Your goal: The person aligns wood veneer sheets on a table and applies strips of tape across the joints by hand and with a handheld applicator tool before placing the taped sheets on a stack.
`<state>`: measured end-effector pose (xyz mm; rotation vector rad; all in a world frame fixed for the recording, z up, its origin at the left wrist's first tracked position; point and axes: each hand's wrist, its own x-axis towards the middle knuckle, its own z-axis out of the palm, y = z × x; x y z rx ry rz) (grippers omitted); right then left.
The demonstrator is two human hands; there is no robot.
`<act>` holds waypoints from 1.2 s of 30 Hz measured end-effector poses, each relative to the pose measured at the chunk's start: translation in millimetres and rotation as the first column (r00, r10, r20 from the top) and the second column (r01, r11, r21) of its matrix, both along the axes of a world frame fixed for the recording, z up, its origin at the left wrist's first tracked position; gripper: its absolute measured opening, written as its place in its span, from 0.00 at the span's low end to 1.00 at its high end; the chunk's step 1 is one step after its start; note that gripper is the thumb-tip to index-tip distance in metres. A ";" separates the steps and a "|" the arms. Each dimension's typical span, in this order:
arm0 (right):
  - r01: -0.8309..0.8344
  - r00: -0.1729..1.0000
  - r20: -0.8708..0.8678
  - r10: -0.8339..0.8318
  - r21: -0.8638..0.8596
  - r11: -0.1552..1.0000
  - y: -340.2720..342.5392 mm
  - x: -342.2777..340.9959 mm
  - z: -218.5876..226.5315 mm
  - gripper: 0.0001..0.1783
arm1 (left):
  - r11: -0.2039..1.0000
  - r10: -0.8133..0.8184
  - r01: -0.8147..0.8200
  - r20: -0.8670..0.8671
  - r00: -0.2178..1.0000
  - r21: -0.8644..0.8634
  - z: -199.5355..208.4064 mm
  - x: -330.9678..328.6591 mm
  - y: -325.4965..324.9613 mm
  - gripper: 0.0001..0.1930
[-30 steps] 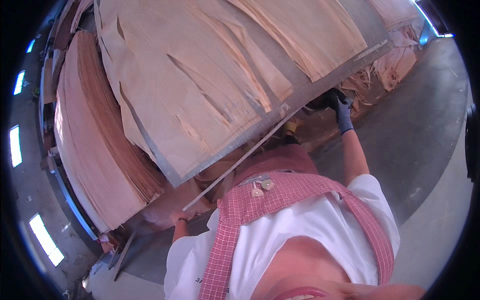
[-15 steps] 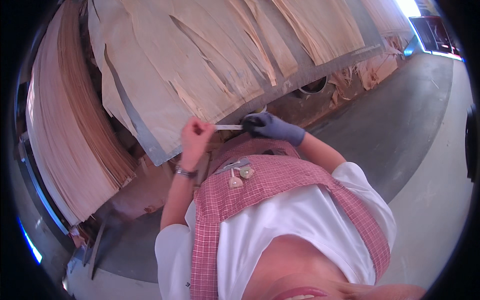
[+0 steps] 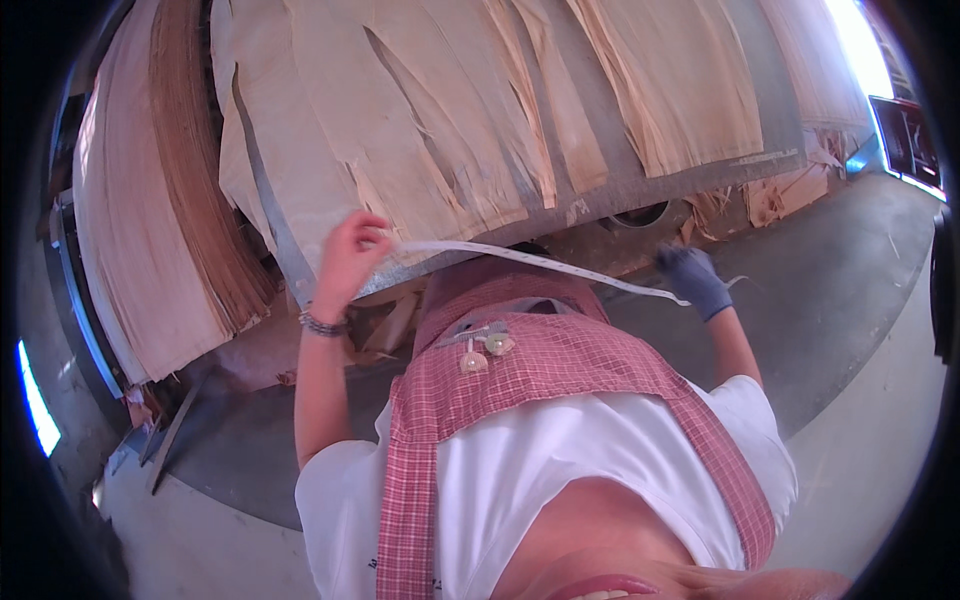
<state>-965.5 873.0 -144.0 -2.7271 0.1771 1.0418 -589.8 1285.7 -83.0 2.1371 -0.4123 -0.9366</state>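
"Between the two hands, what is there?"

"One white tape (image 3: 540,262), curving across in front of the one checked apron (image 3: 560,370). The bare left hand (image 3: 352,255) pinches its end with fingertips together; a dark bracelet (image 3: 323,325) circles that wrist."

"And the right hand (image 3: 693,280)?"

"It wears one grey-blue glove (image 3: 708,292) and meets the tape, a short bit poking out just beyond it. The fingers are blurred, so their grip cannot be told."

"What lies about them?"

"Ahead of both hands, one grey board (image 3: 782,125) under split wood sheets (image 3: 330,130), overlapping too much to count. Left of the left hand, one tall stack (image 3: 130,230). Between the hands, nearer the body, two round ornaments (image 3: 473,362) on the apron."

"Any writing?"

"Small dark marks along the tape, pale print on the board's edge beyond the right hand, and dark lettering on the white shirt (image 3: 560,450), all too small to read."
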 end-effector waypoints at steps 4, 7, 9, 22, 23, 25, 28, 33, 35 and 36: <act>0.106 0.779 0.195 -0.596 0.895 0.432 111.1 181.4 71.4 0.23 | 0.970 -0.211 0.163 -0.293 0.932 -0.181 41.7 -13.7 -81.8 0.12; 0.238 0.860 -0.079 -0.503 0.936 0.260 118.7 231.6 56.1 0.17 | 0.951 -0.271 0.219 -0.249 0.930 -0.219 44.5 13.5 -98.3 0.15; 0.359 0.805 -0.223 -0.550 0.921 0.153 121.3 241.9 44.1 0.11 | 0.929 -0.275 0.222 -0.149 0.950 -0.296 32.0 35.7 -104.8 0.18; 0.563 0.460 -0.072 -0.885 0.794 0.228 123.4 329.3 20.1 0.11 | 0.845 -0.528 0.365 0.717 0.455 0.391 -100.8 72.7 -116.4 0.26; 0.506 0.491 0.110 -0.864 0.772 0.386 123.9 345.7 4.6 0.12 | 0.850 -0.521 0.359 0.717 0.463 0.386 -99.1 71.0 -117.3 0.26; 0.398 0.528 0.301 -0.794 0.738 0.544 120.8 382.4 -28.3 0.12 | 0.864 -0.497 0.344 0.728 0.472 0.367 -97.5 73.7 -120.3 0.25; 0.379 0.596 0.198 -0.778 0.785 0.490 116.3 431.7 -46.1 0.12 | 0.878 -0.473 0.337 0.720 0.508 0.340 -96.7 70.5 -116.7 0.25; 0.461 0.714 0.109 -0.692 0.671 0.581 114.5 455.7 -53.6 0.14 | 0.923 -0.370 0.333 0.693 0.618 0.195 -89.3 81.9 -113.1 0.22; 0.481 0.697 0.017 -0.717 0.731 0.485 116.6 451.7 -54.3 0.15 | 0.980 -0.197 0.143 0.762 0.617 0.137 -94.3 88.4 -115.7 0.22; 0.470 0.697 0.046 -0.715 0.724 0.504 115.5 449.5 -58.2 0.15 | 0.994 -0.110 0.055 0.793 0.599 0.096 -98.9 92.2 -120.9 0.22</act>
